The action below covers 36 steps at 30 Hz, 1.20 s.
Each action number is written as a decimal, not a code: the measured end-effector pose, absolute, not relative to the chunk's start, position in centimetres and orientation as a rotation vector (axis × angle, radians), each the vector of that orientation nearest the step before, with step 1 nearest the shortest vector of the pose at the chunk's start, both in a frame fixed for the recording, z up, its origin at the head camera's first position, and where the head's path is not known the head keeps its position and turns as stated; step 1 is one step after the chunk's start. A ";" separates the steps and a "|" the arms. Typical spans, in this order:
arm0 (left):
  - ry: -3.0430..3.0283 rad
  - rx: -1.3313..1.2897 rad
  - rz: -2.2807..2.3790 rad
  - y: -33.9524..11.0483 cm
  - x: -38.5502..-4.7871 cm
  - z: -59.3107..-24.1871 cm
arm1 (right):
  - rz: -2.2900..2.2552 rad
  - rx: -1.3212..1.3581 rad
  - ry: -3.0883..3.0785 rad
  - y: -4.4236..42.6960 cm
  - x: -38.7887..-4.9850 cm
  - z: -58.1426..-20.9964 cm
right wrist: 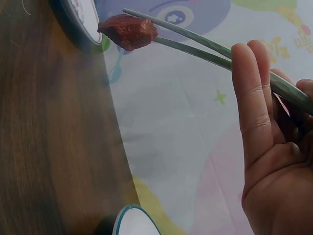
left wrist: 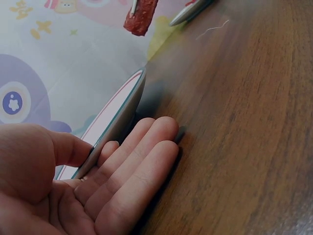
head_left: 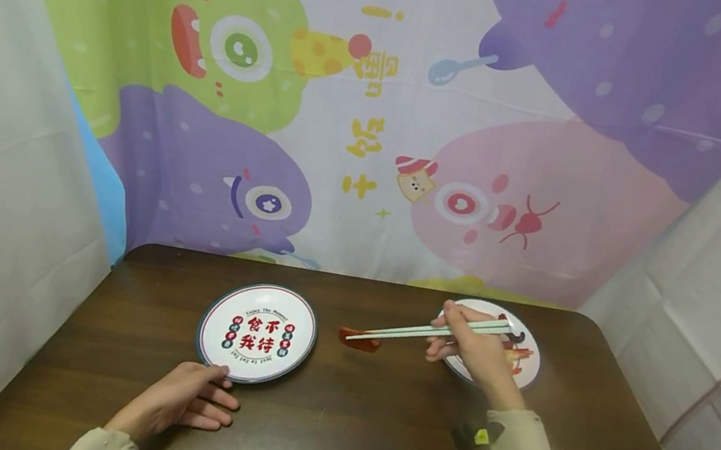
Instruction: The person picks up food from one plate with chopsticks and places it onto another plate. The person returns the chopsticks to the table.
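Note:
Pale green chopsticks (head_left: 414, 333) are held in my right hand (head_left: 476, 351), and their tips pinch a reddish-brown piece of food (head_left: 360, 340) above the table between two plates. In the right wrist view the piece (right wrist: 128, 32) hangs between the chopstick tips. My left hand (head_left: 185, 399) is at the near edge of the left plate (head_left: 250, 378), which has red and green characters. The left wrist view shows the thumb on the rim of that plate (left wrist: 122, 110) and the other fingers extended beside and below it.
The right plate (head_left: 525, 379), partly behind my right hand, holds several food pieces (head_left: 517, 355). A patterned cloth (head_left: 344, 238) hangs behind the brown table (head_left: 322, 443), with pale cloths (head_left: 6, 138) at both sides. A dark object with a yellow patch (head_left: 475, 437) is by the right sleeve.

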State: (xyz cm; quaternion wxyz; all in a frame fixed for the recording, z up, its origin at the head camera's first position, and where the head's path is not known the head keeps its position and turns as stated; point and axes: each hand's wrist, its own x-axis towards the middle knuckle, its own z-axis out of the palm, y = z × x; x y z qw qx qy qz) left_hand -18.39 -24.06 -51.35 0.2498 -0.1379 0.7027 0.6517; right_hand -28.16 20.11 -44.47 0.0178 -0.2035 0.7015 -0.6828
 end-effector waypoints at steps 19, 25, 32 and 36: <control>1.919 -0.365 1.773 -24.2 -18.6 -51.3 | -2.101 -0.673 2.142 18.9 -28.5 -45.2; 1.928 -0.371 1.765 -24.2 -18.8 -51.4 | -2.108 -0.707 2.105 18.0 -28.6 -45.3; 1.925 -0.380 1.754 -24.1 -18.5 -51.5 | -2.076 -0.702 2.153 16.8 -28.4 -45.7; 1.933 -0.382 1.751 -24.1 -18.6 -51.5 | -2.095 -0.733 2.131 16.2 -28.3 -45.8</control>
